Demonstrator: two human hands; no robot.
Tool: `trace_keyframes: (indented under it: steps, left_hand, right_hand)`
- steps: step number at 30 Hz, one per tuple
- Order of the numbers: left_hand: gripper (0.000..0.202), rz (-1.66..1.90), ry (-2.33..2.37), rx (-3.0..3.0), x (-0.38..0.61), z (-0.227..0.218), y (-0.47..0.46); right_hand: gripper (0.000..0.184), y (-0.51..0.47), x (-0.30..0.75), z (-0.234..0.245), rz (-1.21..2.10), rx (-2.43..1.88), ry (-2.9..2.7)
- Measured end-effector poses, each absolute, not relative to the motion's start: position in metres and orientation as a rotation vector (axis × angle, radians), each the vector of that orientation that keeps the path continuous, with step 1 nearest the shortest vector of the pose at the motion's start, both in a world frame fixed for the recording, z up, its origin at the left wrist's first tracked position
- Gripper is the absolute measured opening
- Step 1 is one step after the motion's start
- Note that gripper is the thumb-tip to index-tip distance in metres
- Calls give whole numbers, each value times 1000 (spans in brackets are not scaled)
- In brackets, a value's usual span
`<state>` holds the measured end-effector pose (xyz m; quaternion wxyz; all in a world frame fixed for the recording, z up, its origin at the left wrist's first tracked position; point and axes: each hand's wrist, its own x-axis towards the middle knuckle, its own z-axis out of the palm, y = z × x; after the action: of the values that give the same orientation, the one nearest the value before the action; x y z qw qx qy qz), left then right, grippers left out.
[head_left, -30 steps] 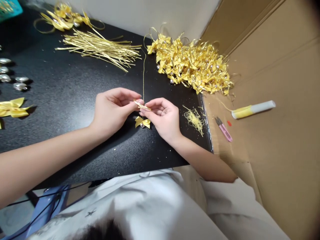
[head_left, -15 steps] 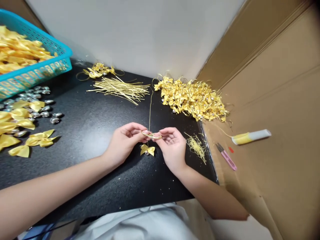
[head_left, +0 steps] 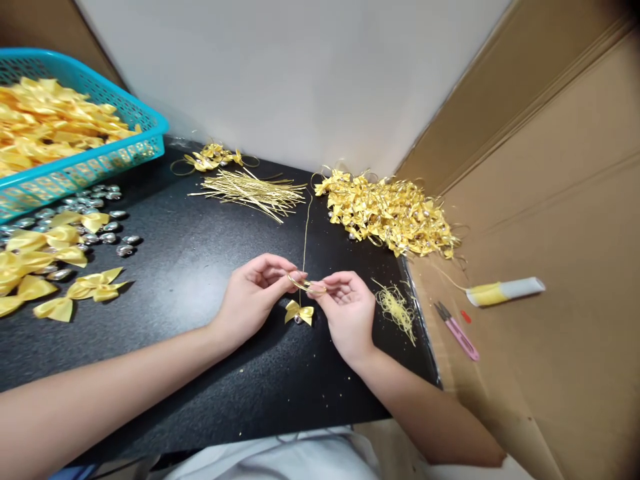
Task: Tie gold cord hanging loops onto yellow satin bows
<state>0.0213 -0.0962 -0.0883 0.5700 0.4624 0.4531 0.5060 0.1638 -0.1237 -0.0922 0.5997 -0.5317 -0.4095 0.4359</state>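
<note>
My left hand [head_left: 255, 293] pinches one end of a curved gold cord [head_left: 306, 287] between thumb and fingers. At the cord's other end, my right hand [head_left: 350, 310] has it in a pinch too, so it bows between them. A thin gold thread [head_left: 307, 233] runs down from the back of the table past my fingertips. Just below the hands, a yellow ribbon bow [head_left: 299, 312] with a silver bead lies or hangs on that thread; which one I cannot tell.
A blue basket [head_left: 163, 133] of yellow bows stands at the left, near silver beads [head_left: 125, 251] and loose bows [head_left: 97, 287]. Behind lie gold cords [head_left: 253, 193] and finished bow pieces [head_left: 390, 213]. Right: thread scraps [head_left: 397, 310], pink snips [head_left: 463, 340], a thread spool [head_left: 505, 292].
The view has shifted, so everything sits slightly lower and further right. Both hands still hold the cord, which now slants a little more down toward the right.
</note>
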Motion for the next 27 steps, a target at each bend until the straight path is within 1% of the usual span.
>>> trace_keyframes:
  steps: [8, 16, 22, 27]
  left_hand:
    - [29, 1111, 922, 1006, 20, -91, -99]
    - [32, 1086, 875, 922, 20, -92, -98]
    - [28, 1109, 838, 852, 16, -98, -92]
    - [26, 1142, 844, 885, 15, -96, -91]
  right_hand:
    - [30, -124, 163, -94, 1007, -1210, -971]
    - [27, -123, 163, -95, 987, -1191, -985]
    - [21, -124, 163, -94, 1015, -1161, -997]
    - [23, -128, 163, -95, 858, -1175, -1208]
